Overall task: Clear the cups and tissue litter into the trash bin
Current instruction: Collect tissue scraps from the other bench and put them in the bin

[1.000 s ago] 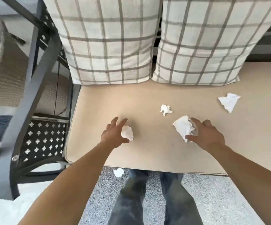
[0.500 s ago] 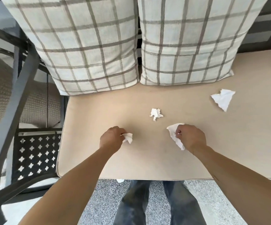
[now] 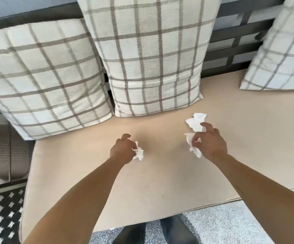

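My left hand (image 3: 123, 149) is closed on a crumpled white tissue (image 3: 139, 153) just above the beige seat cushion (image 3: 160, 182). My right hand (image 3: 210, 144) pinches a second crumpled tissue (image 3: 192, 147) between thumb and fingers. Its index finger stretches out and touches a third tissue (image 3: 196, 121), which lies on the cushion below the middle pillow's right corner. No cups or trash bin are in view.
Three plaid pillows lean on the dark metal backrest: left (image 3: 42, 76), middle (image 3: 149, 55), right (image 3: 280, 55). A black perforated metal panel (image 3: 2, 215) stands at the lower left. Grey speckled floor (image 3: 222, 224) and my shoes lie below the cushion's front edge.
Both hands closed on their tissues and lifted them. My right hand moved right and forward to the far tissue. The small scrap between the hands is gone from view, where my left hand now is.
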### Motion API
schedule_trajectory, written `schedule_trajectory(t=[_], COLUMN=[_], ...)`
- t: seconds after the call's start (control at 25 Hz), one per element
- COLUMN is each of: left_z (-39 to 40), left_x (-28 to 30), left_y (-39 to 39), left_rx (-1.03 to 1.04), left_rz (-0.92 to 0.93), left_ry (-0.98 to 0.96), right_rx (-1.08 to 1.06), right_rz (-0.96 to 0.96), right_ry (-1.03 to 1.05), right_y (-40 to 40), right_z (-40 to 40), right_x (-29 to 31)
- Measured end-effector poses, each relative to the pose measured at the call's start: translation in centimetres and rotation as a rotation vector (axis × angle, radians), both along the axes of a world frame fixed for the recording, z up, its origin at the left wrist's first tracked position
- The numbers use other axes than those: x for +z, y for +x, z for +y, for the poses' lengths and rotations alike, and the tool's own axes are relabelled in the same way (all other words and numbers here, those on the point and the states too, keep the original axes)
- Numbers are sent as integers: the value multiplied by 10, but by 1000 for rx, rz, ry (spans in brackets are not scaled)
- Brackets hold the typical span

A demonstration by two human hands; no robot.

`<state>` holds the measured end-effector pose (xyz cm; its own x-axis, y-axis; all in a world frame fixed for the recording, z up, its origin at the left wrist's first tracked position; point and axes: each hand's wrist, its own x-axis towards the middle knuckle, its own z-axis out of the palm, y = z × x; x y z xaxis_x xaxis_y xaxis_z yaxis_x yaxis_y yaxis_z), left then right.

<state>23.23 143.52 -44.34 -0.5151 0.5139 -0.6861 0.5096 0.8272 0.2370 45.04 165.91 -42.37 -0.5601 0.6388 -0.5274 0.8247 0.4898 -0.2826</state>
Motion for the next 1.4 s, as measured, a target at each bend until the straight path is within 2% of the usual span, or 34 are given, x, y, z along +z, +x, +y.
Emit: schedule_trajectory(t=[0.16,0.36,0.44,0.6,0.8,0.96,1.16,1.4], left_z=[17,20,22,22,17,9,0,-33], left_x=[-21,-42,-44,-46,-31,3,82,181], left_y=[8,12,11,9,9,12,8,-12], left_rx=[-5,33,53,64,87,184,264,279], left_rz=[22,83,89,53,24,2,-20,-19], left_ry=[-43,-26,-6,48,74,113,246,479], right_rx=[-42,26,42,113,-180,-355,-138,-55], right_rz=[-5,-71,-138,-112,7,175,142,299], right_ry=[-67,-80,-57,49,-17,-225,-96,71], right_y=[-8,-32,-41,-49,-33,-19,-23,-61], right_z=[29,50,55,70,57,26,-9,-65], right_x=[-18,-57,-69,-75,-59,-24,65,183])
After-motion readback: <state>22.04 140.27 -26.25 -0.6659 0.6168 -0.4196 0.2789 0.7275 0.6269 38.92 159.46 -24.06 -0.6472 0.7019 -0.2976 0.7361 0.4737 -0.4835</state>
